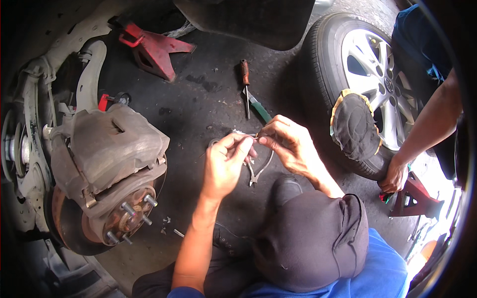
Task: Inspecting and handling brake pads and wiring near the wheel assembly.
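My left hand and my right hand meet above the dark floor, thumbs and fingertips pinched close together. Between them is a short, thin, wire-like piece, reddish-brown; the fingers cover most of it. Pliers lie on the floor just below the hands, partly hidden by them. Beyond my hands lie a screwdriver with an orange-red handle and a green-handled tool, its far end crossing near the screwdriver's shaft.
Left stands a brake caliper over a rusty disc with wheel studs. A red jack stand is farther back. Right, another person's hand is at a wheel bearing a black, yellow-edged cloth. Rounded dark fabric fills the near middle.
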### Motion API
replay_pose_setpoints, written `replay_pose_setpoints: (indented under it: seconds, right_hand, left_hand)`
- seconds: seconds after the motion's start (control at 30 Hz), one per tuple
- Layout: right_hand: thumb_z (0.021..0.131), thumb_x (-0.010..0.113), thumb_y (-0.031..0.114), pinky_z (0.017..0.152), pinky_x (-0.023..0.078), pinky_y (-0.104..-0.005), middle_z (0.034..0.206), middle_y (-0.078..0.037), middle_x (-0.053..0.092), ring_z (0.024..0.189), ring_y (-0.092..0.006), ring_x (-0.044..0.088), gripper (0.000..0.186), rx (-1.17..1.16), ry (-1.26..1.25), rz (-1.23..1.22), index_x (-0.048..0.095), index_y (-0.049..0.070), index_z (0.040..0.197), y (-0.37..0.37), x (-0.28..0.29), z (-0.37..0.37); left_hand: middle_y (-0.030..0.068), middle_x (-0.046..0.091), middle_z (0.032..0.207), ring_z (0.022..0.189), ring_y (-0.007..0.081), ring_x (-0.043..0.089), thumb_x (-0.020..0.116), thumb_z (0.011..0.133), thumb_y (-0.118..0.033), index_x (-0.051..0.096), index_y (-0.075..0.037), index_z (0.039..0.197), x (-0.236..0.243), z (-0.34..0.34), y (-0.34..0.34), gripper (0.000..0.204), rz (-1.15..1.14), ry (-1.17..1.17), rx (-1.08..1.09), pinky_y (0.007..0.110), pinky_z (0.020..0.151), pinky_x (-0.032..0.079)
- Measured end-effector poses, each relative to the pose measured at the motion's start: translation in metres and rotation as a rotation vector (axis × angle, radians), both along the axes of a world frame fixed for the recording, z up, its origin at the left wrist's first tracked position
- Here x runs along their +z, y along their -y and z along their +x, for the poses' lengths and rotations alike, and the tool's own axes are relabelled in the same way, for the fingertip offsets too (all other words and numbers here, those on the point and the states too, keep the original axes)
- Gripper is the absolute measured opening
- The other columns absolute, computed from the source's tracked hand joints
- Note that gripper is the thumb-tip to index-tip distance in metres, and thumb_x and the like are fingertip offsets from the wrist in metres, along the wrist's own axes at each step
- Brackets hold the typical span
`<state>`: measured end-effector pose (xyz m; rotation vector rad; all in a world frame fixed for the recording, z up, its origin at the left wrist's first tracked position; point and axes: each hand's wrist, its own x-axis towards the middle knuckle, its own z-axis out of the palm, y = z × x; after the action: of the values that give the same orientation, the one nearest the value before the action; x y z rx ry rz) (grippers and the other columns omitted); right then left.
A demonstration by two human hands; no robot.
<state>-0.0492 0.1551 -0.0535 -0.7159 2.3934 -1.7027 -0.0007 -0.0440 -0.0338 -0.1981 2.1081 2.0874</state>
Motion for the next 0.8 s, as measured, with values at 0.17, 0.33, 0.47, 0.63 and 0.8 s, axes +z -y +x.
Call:
replay_pose_setpoints:
  seconds: [0.17,0.33,0.47,0.63,0.8]
  right_hand:
    - [0.097,0.073,0.016,0.064,0.046,-0.0303,0.078,-0.001,0.060,0.073,-0.0155,0.059,0.015,-0.008,0.908,-0.607,0.070,0.002,0.096,0.002,-0.004,0.004]
    - [0.099,0.071,0.021,0.062,0.043,-0.0281,0.075,0.000,0.057,0.067,-0.0133,0.055,0.019,0.012,1.281,-1.000,0.066,0.005,0.091,-0.003,-0.007,0.000]
    - [0.104,0.067,0.022,0.076,0.049,-0.0260,0.095,-0.001,0.065,0.083,-0.0127,0.063,0.020,-0.248,0.540,-0.433,0.067,0.004,0.114,0.005,-0.004,0.008]
    - [0.095,0.076,0.016,0.075,0.053,-0.0347,0.101,-0.010,0.066,0.087,-0.0205,0.066,0.028,-0.045,-0.022,-0.167,0.069,0.002,0.118,0.015,-0.007,0.002]
    - [0.093,0.078,0.013,0.073,0.052,-0.0370,0.093,-0.010,0.068,0.083,-0.0248,0.067,0.017,-0.067,-0.104,-0.111,0.071,0.001,0.104,0.015,-0.010,-0.002]
  left_hand:
    - [0.0125,0.071,0.091,0.082,0.0274,0.070,0.077,0.086,0.002,0.072,0.005,0.101,0.002,-0.007,0.001,0.017,-0.946,-0.912,-0.073,0.037,0.075,0.057]
    - [0.0121,0.072,0.093,0.083,0.0266,0.070,0.079,0.085,0.003,0.073,0.005,0.104,0.000,-0.012,0.017,0.020,-0.997,-0.995,-0.050,0.037,0.075,0.057]
    - [0.0120,0.073,0.095,0.085,0.0271,0.069,0.080,0.083,0.004,0.073,0.004,0.105,-0.003,-0.013,0.024,0.023,-0.978,-0.981,-0.020,0.037,0.076,0.057]
    - [0.0118,0.074,0.097,0.087,0.0285,0.069,0.078,0.086,0.003,0.074,0.004,0.106,-0.002,-0.013,0.015,0.021,-0.922,-0.932,-0.034,0.038,0.079,0.056]
    - [0.0098,0.073,0.097,0.090,0.0285,0.069,0.077,0.086,0.003,0.074,0.000,0.102,0.005,-0.008,0.006,0.017,-0.694,-0.670,0.045,0.038,0.083,0.055]
